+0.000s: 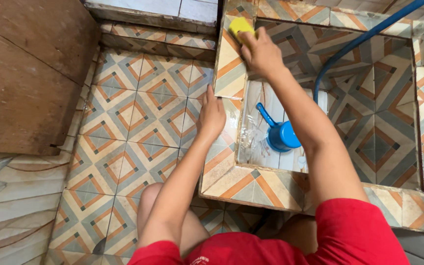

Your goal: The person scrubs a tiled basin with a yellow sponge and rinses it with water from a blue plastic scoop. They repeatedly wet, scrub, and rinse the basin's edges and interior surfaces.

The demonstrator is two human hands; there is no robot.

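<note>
Right hand: the right hand (262,53) was stretched to the far end of the tiled basin rim (231,64), its fingers closed over a yellow sponge (240,25) and pressing it onto the tile.
Left hand: the left hand (212,115) lay flat on the near stretch of the same rim, fingers together and extended, holding nothing, apparently bracing the body.
Sponge position: on the rim's top face near the far corner, partly covered by the fingers.
Basin: water stood inside, with a blue dipper (280,133) afloat or resting by the right forearm; which of the two could not be told.
Hose: a blue hose (364,39) ran from the upper right down into the basin.
Surroundings: patterned floor tiles (138,108) lay to the left, and a brown wooden door (30,73) beyond them.
Judgement on method: scrubbing here looked best done with firm, even pressure in overlapping strokes along the rim, grout lines included, the braced hand kept planted on wet tile.
</note>
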